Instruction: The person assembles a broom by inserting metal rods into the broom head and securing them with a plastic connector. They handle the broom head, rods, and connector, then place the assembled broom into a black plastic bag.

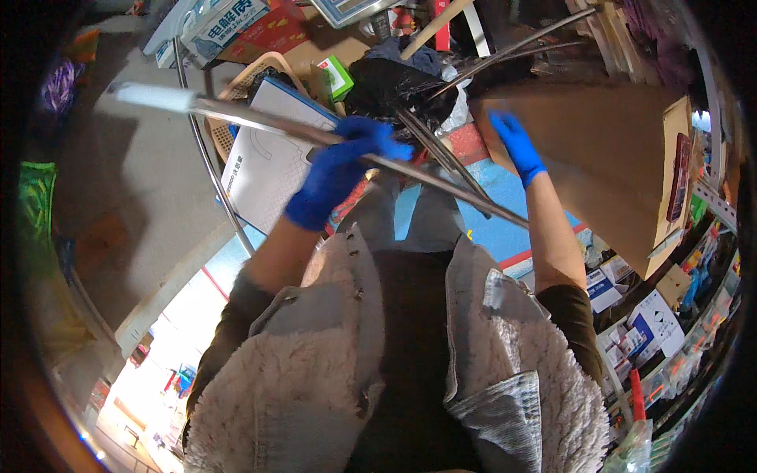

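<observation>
My left hand [339,169], in a blue glove, is closed around a long shiny metal tube [441,185]. The tube slants from the upper left down to my right forearm, and a whitish, smeared section covers its far-left end. My right hand [518,148], also gloved in blue, is beside the left edge of a large brown cardboard box [583,150]. Its fingers are stretched out and hold nothing visible; whether they touch the box I cannot tell. Between my hands, more thin metal bars [445,154] lean away from me, next to a black plastic bag [390,91].
Left of my hands are a white flat box [264,162], a tan plastic basket [276,63] and a curved metal tube [201,138]. A small green box [337,76] and a wooden handle [434,30] are ahead. Shelves with packaged goods [654,323] stand at right.
</observation>
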{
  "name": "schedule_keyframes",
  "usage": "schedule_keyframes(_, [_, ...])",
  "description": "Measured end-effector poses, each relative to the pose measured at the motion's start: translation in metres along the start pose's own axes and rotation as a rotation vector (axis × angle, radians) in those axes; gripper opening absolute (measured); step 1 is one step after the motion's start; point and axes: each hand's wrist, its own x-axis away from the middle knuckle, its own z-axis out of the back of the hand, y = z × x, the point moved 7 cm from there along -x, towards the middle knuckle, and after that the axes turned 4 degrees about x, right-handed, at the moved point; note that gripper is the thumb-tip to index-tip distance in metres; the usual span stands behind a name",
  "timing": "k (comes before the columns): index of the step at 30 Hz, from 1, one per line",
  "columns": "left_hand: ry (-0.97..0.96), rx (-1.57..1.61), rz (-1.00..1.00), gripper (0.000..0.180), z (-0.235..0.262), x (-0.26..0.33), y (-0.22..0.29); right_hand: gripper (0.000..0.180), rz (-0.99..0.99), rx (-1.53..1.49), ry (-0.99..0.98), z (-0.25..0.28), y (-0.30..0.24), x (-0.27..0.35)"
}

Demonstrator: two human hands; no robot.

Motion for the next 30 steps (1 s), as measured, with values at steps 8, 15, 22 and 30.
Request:
schedule_keyframes(8, [-0.167,-0.587,-0.241,0.017,-0.004,0.077,0.119,0.096,-0.555,0.317,-0.325,-0.003,0.243,0.025])
schedule_keyframes(15, [0.02,-0.597,-0.188,0.016,0.023,0.085,0.094,0.103,-0.285,1.101,-0.225,-0.053,0.258,0.014])
schedule_keyframes(22, [-0.017,-0.58,-0.191,0.017,0.033,0.091,0.092,0.053,0.003,1.307,-0.223,0.0,0.088,0.039])
schedule_keyframes(30, [0.013,-0.517,-0.092,0.02,0.056,0.091,0.075,0.067,-0.06,1.511,-0.134,0.126,-0.189,0.247])
